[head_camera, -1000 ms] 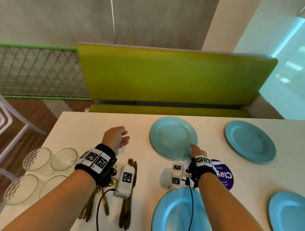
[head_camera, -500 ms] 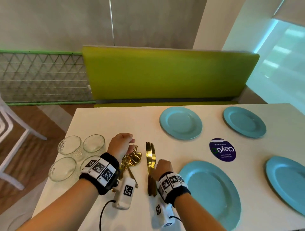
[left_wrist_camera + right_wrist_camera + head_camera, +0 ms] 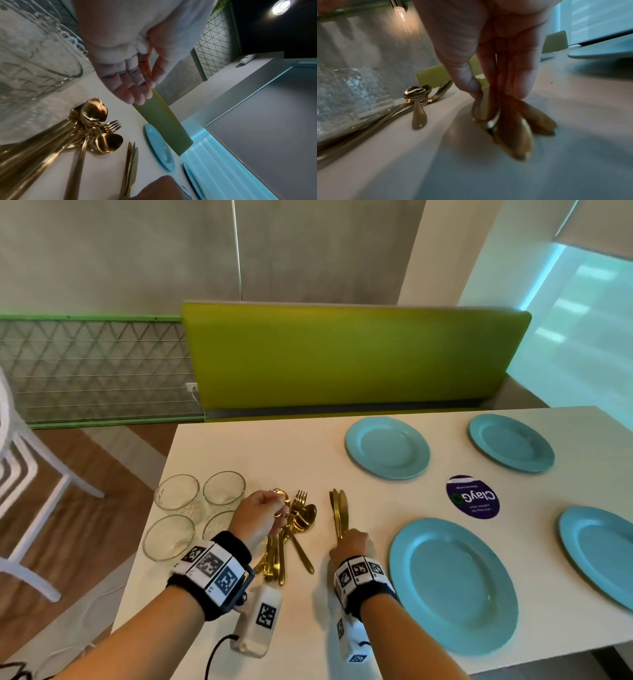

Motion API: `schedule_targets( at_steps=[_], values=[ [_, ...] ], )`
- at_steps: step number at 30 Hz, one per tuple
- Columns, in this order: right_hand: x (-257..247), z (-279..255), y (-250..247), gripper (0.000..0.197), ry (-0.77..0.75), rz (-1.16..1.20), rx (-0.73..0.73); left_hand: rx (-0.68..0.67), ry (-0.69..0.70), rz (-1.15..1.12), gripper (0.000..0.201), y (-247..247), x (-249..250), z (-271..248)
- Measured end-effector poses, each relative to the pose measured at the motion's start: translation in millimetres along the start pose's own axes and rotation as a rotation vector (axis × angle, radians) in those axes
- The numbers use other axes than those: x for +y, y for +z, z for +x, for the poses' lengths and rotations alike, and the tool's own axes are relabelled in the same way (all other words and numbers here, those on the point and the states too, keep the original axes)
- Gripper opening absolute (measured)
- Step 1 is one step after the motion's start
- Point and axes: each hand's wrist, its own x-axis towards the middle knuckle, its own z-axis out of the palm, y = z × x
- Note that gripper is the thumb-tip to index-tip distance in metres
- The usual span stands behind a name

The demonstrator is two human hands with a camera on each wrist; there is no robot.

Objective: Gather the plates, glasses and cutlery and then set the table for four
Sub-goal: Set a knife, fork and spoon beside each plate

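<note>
a: the gold knives (image 3: 338, 513) lie in a tight bundle on the bench (image 3: 287, 450), blades pointing far, just left of the near blue plate (image 3: 452, 583). what's new?

b: a second ago the right hand (image 3: 351, 546) was up at the far-left plate (image 3: 387, 447), fingertip on its rim. since then it has come back near and dropped onto the knife handles. in the right wrist view its thumb and fingers (image 3: 518, 75) are curled round the handle ends and pinch them, so that grip is clamped on the knives

a: and the left hand (image 3: 260, 517)?

b: it has come back too, from open bench to over the heap of spoons and forks (image 3: 294, 529), just left of the knives. the left wrist view shows the fingers (image 3: 130, 86) loosely bent, apart, holding nothing, with the heap below them. from the head it looks to touch a spoon bowl; i can't tell for sure

a: what does that mean for the job?

b: all four plates are laid, one per place. so i judge the plates done and cutlery the step in hand, knives first. the four glasses (image 3: 195, 511) stand grouped at the left bench edge, not yet shared out
</note>
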Motion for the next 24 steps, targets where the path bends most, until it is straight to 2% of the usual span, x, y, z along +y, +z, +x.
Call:
schedule_targets(
  at_steps=[3,6,10,18,21,24],
  values=[
    [7.2,-5.8,-4.7,0.021,0.009,0.030,-0.003,-0.016,-0.007,0.017,0.010,2.0,-1.2,1.6],
    [20.1,-11.3,-9.7,0.006,0.011,0.052,0.010,-0.043,-0.003,0.029,0.009,9.7,-1.9,2.2],
    [32.9,-8.8,-10.4,0.018,0.057,0.101,-0.004,-0.065,-0.007,0.060,0.008,24.0,-6.0,4.2],
    [24.7,-4.8,-8.7,0.022,0.036,0.082,-0.016,-0.049,-0.020,0.086,0.011,22.6,-13.4,12.1],
    [26.0,-0.1,-14.3,0.015,0.025,0.072,-0.059,-0.051,-0.034,0.072,0.013,23.9,-17.2,13.7],
    [27.6,8.0,-18.6,0.018,0.019,0.084,-0.097,-0.060,-0.035,0.086,0.013,28.1,-18.2,13.9]
  ],
)
